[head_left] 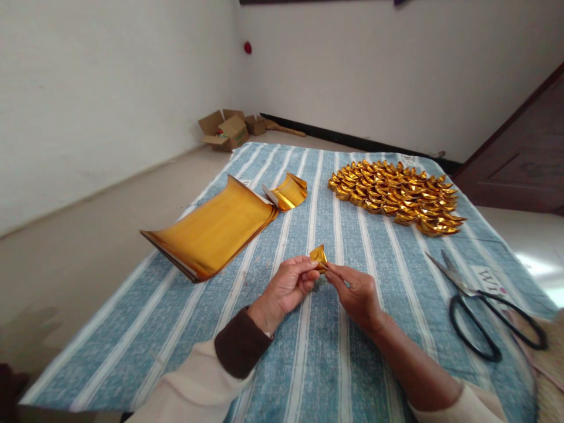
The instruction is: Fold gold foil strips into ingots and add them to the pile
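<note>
A small folded piece of gold foil paper point(318, 256) is pinched between my two hands just above the blue striped cloth point(335, 364). My left hand point(286, 289) grips it from the left with fingertips and thumb. My right hand point(356, 292) grips its right end. A curled stack of gold foil sheets point(211, 232) lies to the left of my hands. A smaller curled bundle of gold sheets point(288, 192) sits behind that stack. A pile of several folded gold ingot shapes point(399, 197) lies at the far right of the cloth.
Black-handled scissors point(478, 308) lie on the cloth to the right of my hands. Open cardboard boxes point(224, 130) stand on the floor in the far corner. A dark wooden door point(520, 158) is at the right. White walls close the room.
</note>
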### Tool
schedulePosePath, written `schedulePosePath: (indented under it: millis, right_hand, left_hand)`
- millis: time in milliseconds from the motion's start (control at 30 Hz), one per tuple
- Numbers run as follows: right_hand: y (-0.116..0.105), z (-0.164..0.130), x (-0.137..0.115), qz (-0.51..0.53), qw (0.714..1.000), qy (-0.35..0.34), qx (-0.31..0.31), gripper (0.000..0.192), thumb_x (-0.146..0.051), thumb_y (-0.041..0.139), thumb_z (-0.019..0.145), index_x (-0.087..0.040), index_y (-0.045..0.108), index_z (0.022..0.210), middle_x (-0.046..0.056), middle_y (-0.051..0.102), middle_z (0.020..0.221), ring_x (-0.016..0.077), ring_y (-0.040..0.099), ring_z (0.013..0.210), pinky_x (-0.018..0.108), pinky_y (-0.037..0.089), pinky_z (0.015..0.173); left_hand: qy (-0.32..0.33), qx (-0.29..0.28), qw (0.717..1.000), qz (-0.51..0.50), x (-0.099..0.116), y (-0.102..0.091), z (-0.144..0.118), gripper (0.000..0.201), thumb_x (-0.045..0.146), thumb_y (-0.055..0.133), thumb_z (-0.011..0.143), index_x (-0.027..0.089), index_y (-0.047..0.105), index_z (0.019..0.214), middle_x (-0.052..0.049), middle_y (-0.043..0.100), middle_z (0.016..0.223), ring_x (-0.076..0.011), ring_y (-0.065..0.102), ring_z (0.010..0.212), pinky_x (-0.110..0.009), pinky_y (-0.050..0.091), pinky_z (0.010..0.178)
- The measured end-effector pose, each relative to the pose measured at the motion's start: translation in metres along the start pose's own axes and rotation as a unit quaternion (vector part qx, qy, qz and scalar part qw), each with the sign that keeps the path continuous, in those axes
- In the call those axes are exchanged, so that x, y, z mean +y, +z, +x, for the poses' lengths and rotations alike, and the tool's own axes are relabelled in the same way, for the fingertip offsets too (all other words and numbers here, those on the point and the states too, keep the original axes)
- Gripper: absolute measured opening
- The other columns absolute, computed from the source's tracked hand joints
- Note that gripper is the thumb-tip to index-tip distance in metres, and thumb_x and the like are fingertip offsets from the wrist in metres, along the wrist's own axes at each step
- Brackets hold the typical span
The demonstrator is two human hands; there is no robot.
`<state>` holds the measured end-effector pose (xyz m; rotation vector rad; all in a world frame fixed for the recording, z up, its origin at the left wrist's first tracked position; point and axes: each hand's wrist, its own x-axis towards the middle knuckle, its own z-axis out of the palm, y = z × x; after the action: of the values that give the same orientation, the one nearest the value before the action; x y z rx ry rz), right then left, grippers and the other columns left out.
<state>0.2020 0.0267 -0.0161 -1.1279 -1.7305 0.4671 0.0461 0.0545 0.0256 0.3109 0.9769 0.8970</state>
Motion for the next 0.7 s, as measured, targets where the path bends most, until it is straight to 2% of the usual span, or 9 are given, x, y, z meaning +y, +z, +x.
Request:
schedulePosePath:
  millis: [333, 500, 600, 700]
  right_hand:
    - [-0.0070, 0.0012, 0.0032, -0.124, 0.989, -0.062, -0.048, 0.033, -0.027, 0.043, 0.099, -0.023, 0.076, 0.098, 0.007, 0.076, 0.084, 0.0192, 0.071, 0.074, 0.031, 0.056, 0.073]
    - [-0.0066, 0.0038, -0.0001, -0.089, 0.994, -0.051, -0.033, 0.030, -0.029, 0.046, 0.099, -0.023, 0.075, 0.100, 0.006, 0.077, 0.088, 0.0187, 0.072, 0.077, 0.030, 0.057, 0.073]
    - [-0.0057, 0.0051, -0.0028, -0.042, 0.998, -0.042, -0.011, 0.026, -0.029, 0.050, 0.098, -0.022, 0.074, 0.103, 0.006, 0.078, 0.094, 0.0197, 0.074, 0.085, 0.030, 0.059, 0.078]
    - [-0.0067, 0.0050, -0.0057, -0.032, 0.999, -0.037, -0.004, 0.024, -0.028, 0.052, 0.097, -0.021, 0.075, 0.102, 0.006, 0.078, 0.094, 0.0204, 0.075, 0.085, 0.030, 0.059, 0.078]
  left_hand:
    - [-0.013, -0.021, 1.000, -0.018, -0.0007, -0.0019, -0.0009, 0.018, -0.002, 0.065, 0.081, 0.011, 0.060, 0.071, 0.000, 0.064, 0.065, -0.0025, 0.057, 0.045, -0.008, 0.046, 0.043]
    - [-0.017, 0.002, 0.999, -0.037, -0.0014, -0.0016, 0.0024, 0.017, -0.002, 0.060, 0.084, 0.011, 0.063, 0.074, -0.002, 0.067, 0.065, -0.0048, 0.059, 0.045, -0.010, 0.047, 0.042]
    - [-0.016, 0.012, 0.998, -0.053, -0.0011, -0.0003, 0.0026, 0.022, -0.003, 0.054, 0.088, 0.010, 0.064, 0.073, -0.002, 0.066, 0.060, -0.0056, 0.060, 0.045, -0.011, 0.048, 0.042]
    - [-0.015, 0.014, 0.998, -0.064, -0.0011, 0.0019, -0.0003, 0.026, -0.003, 0.051, 0.090, 0.009, 0.064, 0.071, -0.002, 0.065, 0.056, -0.0063, 0.061, 0.044, -0.012, 0.048, 0.043]
